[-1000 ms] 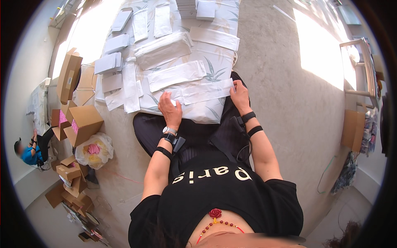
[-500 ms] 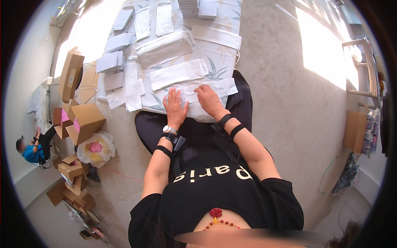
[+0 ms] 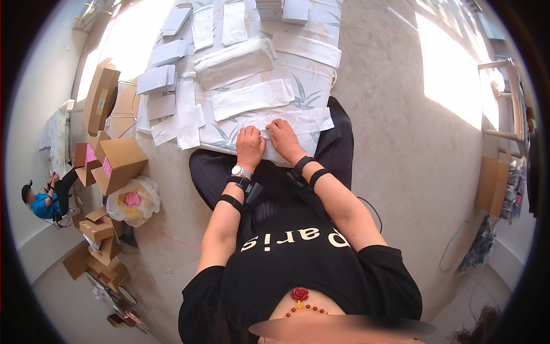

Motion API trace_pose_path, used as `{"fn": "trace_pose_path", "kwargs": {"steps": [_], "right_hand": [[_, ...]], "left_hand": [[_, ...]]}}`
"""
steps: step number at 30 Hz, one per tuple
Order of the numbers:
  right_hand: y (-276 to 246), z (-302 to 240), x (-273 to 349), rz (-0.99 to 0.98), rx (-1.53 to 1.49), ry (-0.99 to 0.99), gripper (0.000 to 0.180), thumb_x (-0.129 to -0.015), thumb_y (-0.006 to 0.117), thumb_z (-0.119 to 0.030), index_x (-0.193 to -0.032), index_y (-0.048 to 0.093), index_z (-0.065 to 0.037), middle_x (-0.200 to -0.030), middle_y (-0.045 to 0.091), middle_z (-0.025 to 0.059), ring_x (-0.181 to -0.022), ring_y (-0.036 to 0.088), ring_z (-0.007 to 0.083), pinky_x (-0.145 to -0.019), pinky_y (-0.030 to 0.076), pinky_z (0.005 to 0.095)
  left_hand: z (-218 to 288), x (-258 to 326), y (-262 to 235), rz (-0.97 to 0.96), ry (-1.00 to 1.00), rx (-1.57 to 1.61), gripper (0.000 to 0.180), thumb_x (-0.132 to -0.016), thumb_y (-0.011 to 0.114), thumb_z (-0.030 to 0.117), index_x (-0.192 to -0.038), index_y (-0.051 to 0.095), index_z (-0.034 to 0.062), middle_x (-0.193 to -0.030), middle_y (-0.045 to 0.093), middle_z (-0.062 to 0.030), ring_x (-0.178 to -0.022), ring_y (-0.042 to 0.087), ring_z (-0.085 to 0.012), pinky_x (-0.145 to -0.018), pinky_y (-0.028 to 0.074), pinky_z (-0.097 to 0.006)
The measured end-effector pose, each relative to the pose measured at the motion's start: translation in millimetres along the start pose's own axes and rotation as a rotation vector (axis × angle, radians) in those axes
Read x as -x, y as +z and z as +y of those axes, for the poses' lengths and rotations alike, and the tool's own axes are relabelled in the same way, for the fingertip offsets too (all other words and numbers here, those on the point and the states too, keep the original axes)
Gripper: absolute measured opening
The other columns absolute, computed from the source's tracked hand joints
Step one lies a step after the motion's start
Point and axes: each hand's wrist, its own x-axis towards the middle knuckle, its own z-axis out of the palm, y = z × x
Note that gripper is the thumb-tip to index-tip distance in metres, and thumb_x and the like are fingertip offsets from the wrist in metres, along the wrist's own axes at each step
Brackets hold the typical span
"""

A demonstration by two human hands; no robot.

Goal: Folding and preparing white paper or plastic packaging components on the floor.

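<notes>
The single head-worn fisheye view looks steeply down from above the seated person's torso, close over both hands, toward the floor ahead.

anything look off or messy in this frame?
Nothing damaged or spilled. Both hands, left hand and right hand, press on a white packet on the leaf-print sheet. The only untidy spot is at the left: open cardboard boxes lie tipped and scattered on the floor beside a crumpled plastic bag.
</notes>
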Motion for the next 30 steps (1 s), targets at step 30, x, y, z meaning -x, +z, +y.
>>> {"fn": "trace_pose_path", "kwargs": {"steps": [30], "right_hand": [[8.7, -0.5, -5.1, -0.035, 0.228, -0.032, 0.053, -0.081, 0.075, -0.012, -0.133, 0.063, -0.011, -0.107, 0.057, 0.0098, -0.102, 0.057, 0.0299, -0.088, 0.048, 0.0416]], "left_hand": [[-1.7, 12.4, -22.1, 0.207, -0.742, 1.814, 0.035, -0.100, 0.050, 0.018, -0.129, 0.053, -0.0017, -0.136, 0.060, -0.0172, -0.129, 0.058, -0.0307, -0.115, 0.043, -0.044]]}}
